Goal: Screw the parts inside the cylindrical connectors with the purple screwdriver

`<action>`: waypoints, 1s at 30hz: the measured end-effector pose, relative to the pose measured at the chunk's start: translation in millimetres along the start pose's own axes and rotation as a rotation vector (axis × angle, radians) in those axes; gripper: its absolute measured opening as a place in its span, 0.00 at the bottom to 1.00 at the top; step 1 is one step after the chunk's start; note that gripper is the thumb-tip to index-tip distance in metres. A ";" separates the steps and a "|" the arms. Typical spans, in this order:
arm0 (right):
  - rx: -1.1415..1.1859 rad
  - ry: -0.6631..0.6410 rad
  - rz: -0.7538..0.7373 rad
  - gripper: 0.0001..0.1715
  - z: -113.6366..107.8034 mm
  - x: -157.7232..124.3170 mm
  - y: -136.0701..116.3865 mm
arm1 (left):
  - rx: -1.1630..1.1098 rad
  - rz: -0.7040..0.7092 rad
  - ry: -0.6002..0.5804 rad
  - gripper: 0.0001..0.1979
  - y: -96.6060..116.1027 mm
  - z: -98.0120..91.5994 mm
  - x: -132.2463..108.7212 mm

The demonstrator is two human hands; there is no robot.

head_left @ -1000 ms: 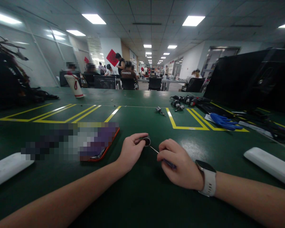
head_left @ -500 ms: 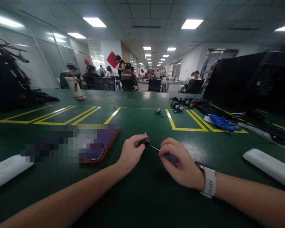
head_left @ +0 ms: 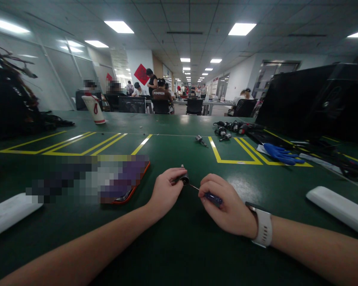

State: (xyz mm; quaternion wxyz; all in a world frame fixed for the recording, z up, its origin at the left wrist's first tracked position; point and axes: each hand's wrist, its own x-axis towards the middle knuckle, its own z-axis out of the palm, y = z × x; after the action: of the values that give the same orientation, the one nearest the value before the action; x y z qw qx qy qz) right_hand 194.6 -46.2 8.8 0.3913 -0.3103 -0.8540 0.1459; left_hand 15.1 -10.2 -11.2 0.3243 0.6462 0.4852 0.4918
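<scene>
Just above the middle of the green table, my left hand (head_left: 168, 190) pinches a small dark round metal part (head_left: 185, 179) with a hollow end facing right; my fingers hide much of it. A thin pin-like tip sticks up from its top. My right hand (head_left: 223, 206), with a white-strapped watch on the wrist, is closed around the purplish translucent handle of a screwdriver (head_left: 213, 198). Its thin shaft points left, and the tip is at or close to the part's hollow end; whether it touches, I cannot tell.
A phone-like object in an orange-edged case (head_left: 134, 186) lies left of my hands. Small metal connectors (head_left: 201, 140), a blue glove (head_left: 282, 154) and a black case (head_left: 310, 99) are at the right. A paper cup (head_left: 94, 109) stands far left; white bars (head_left: 340, 206) flank both sides.
The screwdriver and my right hand have shifted very slightly left, and the handle has turned a little. The hollow end of the part faces me slightly more. Someone's fingers appear at the far left edge.
</scene>
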 end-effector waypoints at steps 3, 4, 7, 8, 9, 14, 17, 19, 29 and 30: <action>-0.002 -0.001 -0.002 0.10 0.5 -0.2 -0.2 | 0.022 0.015 0.008 0.16 -0.7 -0.3 0.0; -0.001 -0.002 -0.001 0.10 0.7 -0.3 0.1 | 0.026 0.020 0.009 0.16 -1.1 -0.4 0.0; -0.001 0.000 0.002 0.10 1.2 -0.3 1.1 | 0.032 0.033 0.006 0.16 -3.2 -0.8 0.6; -0.002 -0.003 0.004 0.10 1.1 -0.1 1.2 | 0.030 0.030 0.006 0.16 -4.0 -0.9 1.0; -0.006 -0.009 0.007 0.10 1.1 0.2 1.3 | 0.024 0.021 0.007 0.16 -4.6 -0.9 1.4; -0.029 -0.017 0.024 0.11 2.0 1.4 0.6 | -0.011 -0.024 0.019 0.16 -3.8 -0.5 1.9; -0.052 -0.025 0.035 0.11 3.6 1.1 1.1 | -0.021 -0.044 0.014 0.16 -0.9 -0.2 0.8; -0.065 -0.025 0.030 0.11 4.4 0.5 1.4 | -0.041 -0.072 0.006 0.16 0.9 -0.2 0.3; -0.119 -0.028 -0.048 0.09 3.4 0.2 1.4 | -0.143 -0.201 0.023 0.17 4.9 1.0 -0.4; -0.124 -0.022 -0.050 0.09 3.6 0.1 1.8 | -0.142 -0.200 0.022 0.17 4.6 1.2 -0.5</action>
State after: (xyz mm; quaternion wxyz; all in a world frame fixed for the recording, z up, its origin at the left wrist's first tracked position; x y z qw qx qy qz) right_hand 192.5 -44.8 5.7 0.3652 -0.3107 -0.8733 0.0862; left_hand 17.6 -12.1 -7.6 0.4112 0.5645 0.5147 0.4973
